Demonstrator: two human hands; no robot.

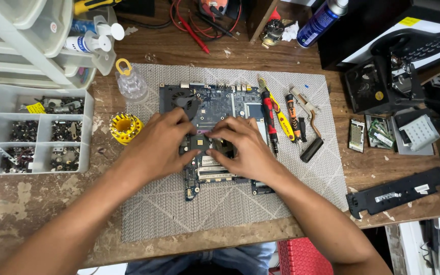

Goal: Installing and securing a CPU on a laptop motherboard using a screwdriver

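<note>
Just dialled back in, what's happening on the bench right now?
A person has both hands on a laptop motherboard lying on a grey mat. The left hand and right hand press together on a small part at the board's middle; what it is cannot be made out. Screwdrivers lie on the mat to the right of the board, and a yellow ring-shaped holder sits to the left.

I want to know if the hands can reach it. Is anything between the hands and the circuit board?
Nothing visible is in the way. The left hand and right hand already rest on the circuit board, fingertips meeting at its middle. The screwdrivers lie off to the right on the mat.
</note>
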